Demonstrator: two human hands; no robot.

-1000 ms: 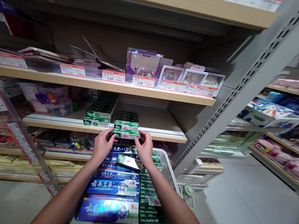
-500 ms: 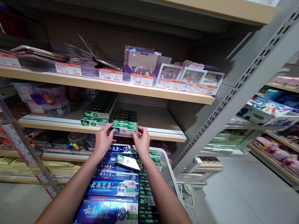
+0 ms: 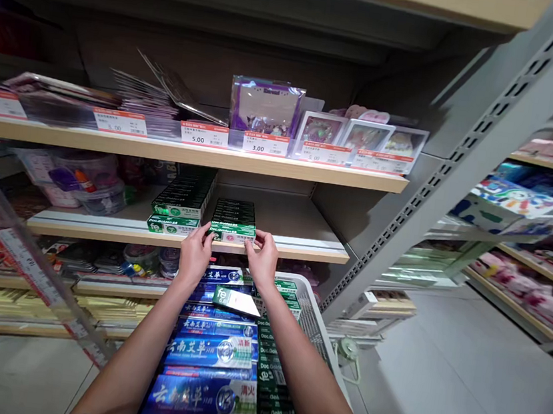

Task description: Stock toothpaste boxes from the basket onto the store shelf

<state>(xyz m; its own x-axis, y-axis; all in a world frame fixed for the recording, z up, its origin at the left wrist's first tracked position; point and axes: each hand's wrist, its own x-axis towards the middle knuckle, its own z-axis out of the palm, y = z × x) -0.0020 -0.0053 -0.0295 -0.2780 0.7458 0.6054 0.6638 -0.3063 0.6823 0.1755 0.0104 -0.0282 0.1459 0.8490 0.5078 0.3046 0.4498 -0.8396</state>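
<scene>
My left hand (image 3: 195,252) and my right hand (image 3: 263,259) are closed on the two ends of a green-and-white toothpaste box (image 3: 231,237) at the shelf's front edge. It is the front one of a short row of dark green toothpaste boxes (image 3: 234,210) running back on the shelf. Beside it, to the left, is a longer row of like boxes (image 3: 176,211). Below my forearms is a pale plastic basket (image 3: 316,313) filled with blue toothpaste boxes (image 3: 211,350) and green ones (image 3: 276,348). One green-and-white box (image 3: 236,301) lies askew on the blue ones.
Above my hands runs a shelf (image 3: 187,154) with price tags and packaged goods. Clear plastic tubs (image 3: 92,184) stand at left. A slotted grey upright (image 3: 455,148) rises on the right, and a tiled floor (image 3: 436,388) stretches beyond it.
Both hands have stayed on the front box, which now sits slightly farther back and more level against the row. The view has shifted a little.
</scene>
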